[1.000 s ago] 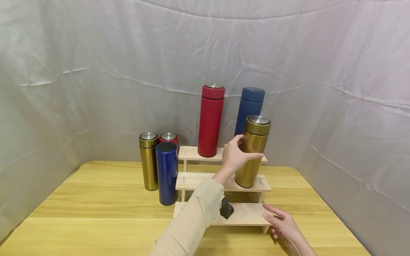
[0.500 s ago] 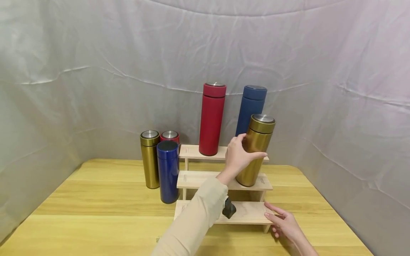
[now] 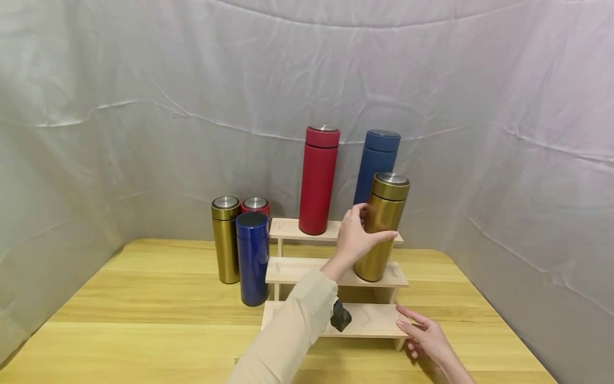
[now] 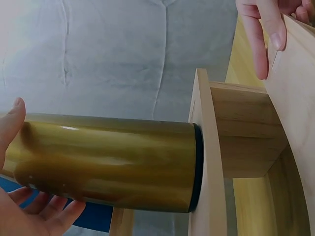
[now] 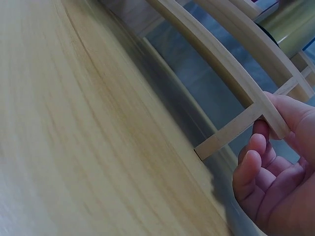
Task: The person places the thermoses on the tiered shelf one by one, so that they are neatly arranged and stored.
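Note:
My left hand [image 3: 354,238] grips a gold thermos flask [image 3: 386,213] with a steel-topped lid, thumb on the near side and fingers behind. The flask stands on the right part of the middle step of a three-step wooden display stand [image 3: 297,269]. In the left wrist view, the flask's dark base [image 4: 196,167] meets the step board. At the lowest step's right end, my right hand [image 3: 429,338] pinches the board, with some fingers curled below it in the right wrist view. A red flask [image 3: 318,186] and a blue flask [image 3: 376,160] occupy the top step, the blue one partly hidden.
Left of the stand, another gold flask [image 3: 224,245], a shiny dark-blue flask [image 3: 252,261] and a mostly hidden red flask [image 3: 256,205] stand close together on the wooden table [image 3: 144,309]. Grey cloth [image 3: 216,106] hangs around the back and sides.
The gold flask and my left hand stay nearly in place on the middle step. My right hand keeps its hold at the lowest step; the head view shifts slightly.

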Demonstrator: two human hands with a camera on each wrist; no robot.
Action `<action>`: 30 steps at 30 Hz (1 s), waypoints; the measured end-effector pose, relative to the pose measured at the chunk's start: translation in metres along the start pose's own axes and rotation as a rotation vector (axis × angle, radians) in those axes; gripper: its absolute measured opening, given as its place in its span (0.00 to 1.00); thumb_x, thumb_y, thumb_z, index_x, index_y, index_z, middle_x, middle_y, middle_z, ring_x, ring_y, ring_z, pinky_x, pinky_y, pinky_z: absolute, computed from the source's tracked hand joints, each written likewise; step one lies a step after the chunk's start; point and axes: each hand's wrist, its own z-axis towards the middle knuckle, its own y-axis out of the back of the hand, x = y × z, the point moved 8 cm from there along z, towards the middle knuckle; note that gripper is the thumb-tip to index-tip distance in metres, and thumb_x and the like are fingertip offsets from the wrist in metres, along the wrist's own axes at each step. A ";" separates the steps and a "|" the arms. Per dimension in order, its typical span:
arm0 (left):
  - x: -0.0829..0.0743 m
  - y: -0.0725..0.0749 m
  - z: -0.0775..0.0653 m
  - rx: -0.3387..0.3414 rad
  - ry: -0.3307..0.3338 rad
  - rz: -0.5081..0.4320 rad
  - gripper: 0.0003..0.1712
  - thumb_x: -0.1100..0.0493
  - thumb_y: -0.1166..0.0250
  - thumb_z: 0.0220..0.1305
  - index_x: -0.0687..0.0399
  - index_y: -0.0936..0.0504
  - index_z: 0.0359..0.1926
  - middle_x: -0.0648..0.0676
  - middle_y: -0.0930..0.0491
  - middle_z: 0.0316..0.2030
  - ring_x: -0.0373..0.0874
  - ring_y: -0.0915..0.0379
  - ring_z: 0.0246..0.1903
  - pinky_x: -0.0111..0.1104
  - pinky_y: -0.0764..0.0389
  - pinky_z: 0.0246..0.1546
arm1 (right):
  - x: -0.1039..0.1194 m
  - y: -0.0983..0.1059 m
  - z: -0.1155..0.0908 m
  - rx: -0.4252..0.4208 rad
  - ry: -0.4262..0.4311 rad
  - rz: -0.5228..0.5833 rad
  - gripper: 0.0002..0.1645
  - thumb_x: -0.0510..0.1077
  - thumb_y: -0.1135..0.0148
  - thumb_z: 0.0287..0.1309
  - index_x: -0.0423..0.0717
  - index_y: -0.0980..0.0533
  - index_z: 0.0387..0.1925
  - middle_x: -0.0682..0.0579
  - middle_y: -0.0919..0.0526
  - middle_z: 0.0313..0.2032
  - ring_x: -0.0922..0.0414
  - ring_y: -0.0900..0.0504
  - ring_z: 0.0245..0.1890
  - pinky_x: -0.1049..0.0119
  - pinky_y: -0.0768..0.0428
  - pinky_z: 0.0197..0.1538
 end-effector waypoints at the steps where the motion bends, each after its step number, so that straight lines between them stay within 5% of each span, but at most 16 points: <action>1: 0.001 0.000 -0.001 0.006 -0.003 -0.024 0.44 0.45 0.27 0.39 0.55 0.34 0.57 0.51 0.30 0.47 0.42 0.33 0.46 0.32 0.29 0.44 | 0.000 0.000 0.000 0.001 -0.001 0.002 0.19 0.42 0.39 0.53 0.77 0.25 0.36 0.58 0.34 0.13 0.63 0.32 0.12 0.74 0.30 0.15; 14: 0.004 0.013 -0.011 0.002 -0.038 -0.079 0.41 0.47 0.29 0.43 0.56 0.35 0.57 0.55 0.30 0.49 0.46 0.34 0.49 0.35 0.29 0.45 | 0.003 -0.002 -0.001 0.044 0.022 0.014 0.21 0.41 0.42 0.56 0.78 0.26 0.37 0.55 0.31 0.16 0.64 0.31 0.12 0.74 0.29 0.15; 30: 0.015 0.050 -0.030 -0.047 -0.179 -0.161 0.15 0.62 0.35 0.52 0.63 0.23 0.41 0.57 0.22 0.38 0.47 0.26 0.38 0.28 0.23 0.36 | 0.001 -0.002 -0.001 0.027 0.007 0.044 0.22 0.40 0.42 0.56 0.79 0.26 0.36 0.52 0.24 0.20 0.65 0.32 0.12 0.75 0.30 0.14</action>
